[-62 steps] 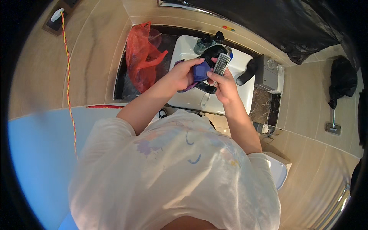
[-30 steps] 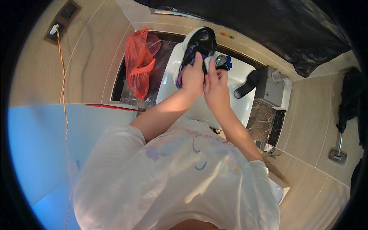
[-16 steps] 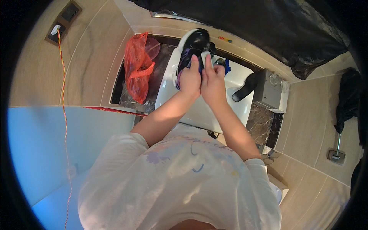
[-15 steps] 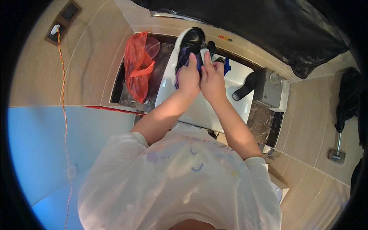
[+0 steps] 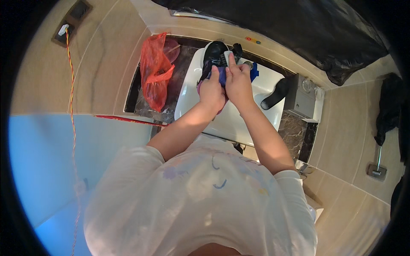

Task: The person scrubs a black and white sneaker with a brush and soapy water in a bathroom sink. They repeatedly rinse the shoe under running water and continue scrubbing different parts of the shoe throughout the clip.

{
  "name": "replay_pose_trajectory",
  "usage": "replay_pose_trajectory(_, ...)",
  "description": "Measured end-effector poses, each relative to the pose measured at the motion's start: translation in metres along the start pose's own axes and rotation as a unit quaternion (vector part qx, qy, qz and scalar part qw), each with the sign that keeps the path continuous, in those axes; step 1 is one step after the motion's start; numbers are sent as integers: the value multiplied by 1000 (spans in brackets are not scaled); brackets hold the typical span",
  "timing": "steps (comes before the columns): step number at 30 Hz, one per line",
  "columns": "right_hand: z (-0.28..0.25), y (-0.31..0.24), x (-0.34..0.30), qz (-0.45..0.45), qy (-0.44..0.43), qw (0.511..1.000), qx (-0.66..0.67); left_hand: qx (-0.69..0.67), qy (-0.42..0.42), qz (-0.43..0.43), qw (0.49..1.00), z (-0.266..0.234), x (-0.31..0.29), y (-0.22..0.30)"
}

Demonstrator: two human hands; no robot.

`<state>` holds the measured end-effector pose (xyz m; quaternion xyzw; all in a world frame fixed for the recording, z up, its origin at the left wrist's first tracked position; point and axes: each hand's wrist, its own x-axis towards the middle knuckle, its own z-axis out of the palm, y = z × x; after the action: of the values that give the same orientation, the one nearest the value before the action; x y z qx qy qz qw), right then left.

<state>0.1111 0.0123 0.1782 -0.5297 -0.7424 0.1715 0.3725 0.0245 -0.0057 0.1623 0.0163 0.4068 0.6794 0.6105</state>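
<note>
A black shoe [image 5: 216,50] with a white sole and a purple inside is tilted over the white washbasin [image 5: 187,91]. My left hand [image 5: 212,94] is closed round its near, heel end, thumb on top. Against the shoe's upper, my right hand [image 5: 238,87] grips a small white-backed brush [image 5: 228,54], with the index finger stretched along its back. The brush's bristles are mostly hidden. Just beyond my right fingers are a blue item [image 5: 255,72] and a black-wrapped piece [image 5: 237,50], both partly covered.
On the dark counter left of the basin sits a red plastic bag [image 5: 156,77]. A long black piece, like an insole [image 5: 274,94], leans over the basin's right rim beside a grey box [image 5: 301,96]. A yellow-red cord [image 5: 71,85] hangs down the left wall from a socket.
The shoe has tilted and drawn toward me, showing more of its purple inside. My right hand and the brush have shifted slightly forward onto its upper.
</note>
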Motion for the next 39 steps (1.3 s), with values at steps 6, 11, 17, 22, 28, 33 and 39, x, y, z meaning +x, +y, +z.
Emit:
replay_pose_trajectory(6, 9, -6, -43, -19, -46, 999, 1, 244, 55, 17, 968, -2, 9, 20)
replay_pose_trajectory(11, 3, 12, -2, 7, -33, 999, -7, 57, -6, 5, 998, -26, 21, -15)
replay_pose_trajectory(17, 11, 7, -43, 34, -56, 997, 33, 166, 28, -5, 986, -19, 14, -2)
replay_pose_trajectory(22, -5, 11, -12, -5, 1, 1000, 18, 102, -2, 24, 995, -1, -6, 6)
replay_pose_trajectory(28, -9, -3, -34, 49, -40, 998, 1, 178, 29, 18, 983, 7, -12, 8)
replay_pose_trajectory(33, -16, 1, -28, 5, -4, 1000, 6, 115, 11, 32, 993, 7, -13, 14)
replay_pose_trajectory(39, -5, -2, -40, 9, 30, 999, -25, 61, -8, -54, 997, 2, -25, 7)
